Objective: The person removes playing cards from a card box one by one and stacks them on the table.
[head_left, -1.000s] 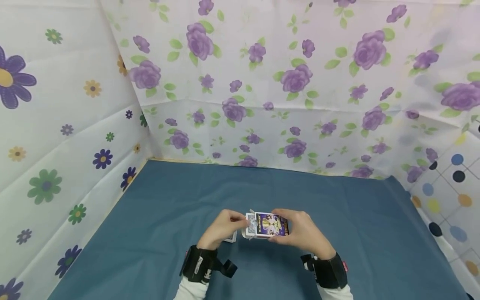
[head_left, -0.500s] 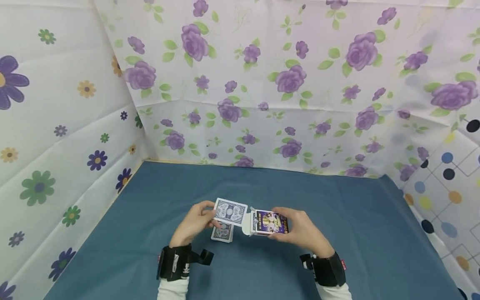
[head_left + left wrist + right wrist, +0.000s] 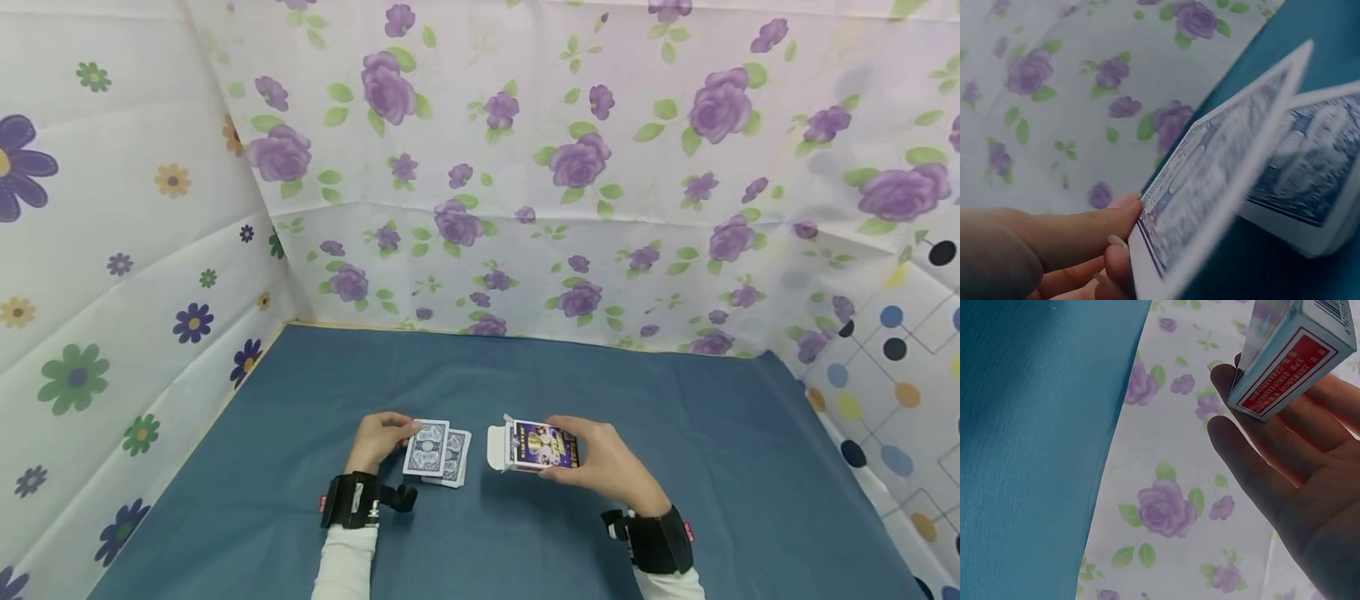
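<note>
My left hand [image 3: 377,440] pinches a playing card [image 3: 426,450] by its left edge, with the blue-grey patterned back facing up. This card overlaps a small stack of playing cards [image 3: 455,460] on the cloth. In the left wrist view the held card [image 3: 1210,172] stands tilted between thumb and fingers [image 3: 1085,234], in front of the stack [image 3: 1316,165]. To the right, my right hand [image 3: 609,463] grips a purple and yellow card box [image 3: 546,445], its white flap open toward the left. The right wrist view shows the box's red-labelled end [image 3: 1288,372] against the fingers.
A blue cloth [image 3: 360,367] covers the table. Behind it hangs a white sheet with purple roses [image 3: 577,158]. More patterned sheets stand at the left [image 3: 135,275] and right [image 3: 877,408]. Black straps circle both wrists.
My left hand has drawn the card leftward out of the open box and turned and lowered it over the stack. The right hand has kept the box in nearly the same place.
</note>
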Demonstrator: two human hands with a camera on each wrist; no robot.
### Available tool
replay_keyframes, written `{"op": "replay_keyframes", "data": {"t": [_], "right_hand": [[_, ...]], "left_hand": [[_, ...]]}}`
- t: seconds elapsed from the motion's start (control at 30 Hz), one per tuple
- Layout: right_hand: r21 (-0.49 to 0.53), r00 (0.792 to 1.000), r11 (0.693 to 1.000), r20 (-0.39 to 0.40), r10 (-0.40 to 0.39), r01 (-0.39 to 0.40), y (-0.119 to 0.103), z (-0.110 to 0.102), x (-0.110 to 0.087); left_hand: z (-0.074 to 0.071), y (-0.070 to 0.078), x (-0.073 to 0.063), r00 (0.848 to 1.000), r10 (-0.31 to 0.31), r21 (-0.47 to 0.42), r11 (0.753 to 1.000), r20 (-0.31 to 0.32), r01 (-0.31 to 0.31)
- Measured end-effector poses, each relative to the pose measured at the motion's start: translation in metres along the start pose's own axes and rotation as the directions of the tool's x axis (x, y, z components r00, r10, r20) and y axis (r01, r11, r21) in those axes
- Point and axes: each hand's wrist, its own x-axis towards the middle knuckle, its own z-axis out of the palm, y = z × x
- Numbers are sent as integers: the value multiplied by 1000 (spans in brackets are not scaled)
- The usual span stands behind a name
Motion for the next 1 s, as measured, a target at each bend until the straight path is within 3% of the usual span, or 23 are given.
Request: {"op": "replay_keyframes", "data": {"t": [0.17,0.33,0.5,0.7,1.0], "right_hand": [[-7,1000,1000,0,-3,3,3,0,-2],[-5,1000,1000,-3,-4,4,7,2,-3],[10,1000,1000,-5,12,-12,7,0,-2],[-4,1000,1000,2,3,-3,7,2,-1],[1,1000,1000,0,22,-22,6,2,-1]], "left_hand": [[12,-3,0,997,-4,-23,1000,-71,3],[19,1,-5,996,27,-10,1000,-80,-28],[28,1,-10,986,114,74,992,-122,-106],[35,-1,-15,969,173,181,973,-177,-141],[39,2,-19,965,192,195,968,-176,-157]]}}
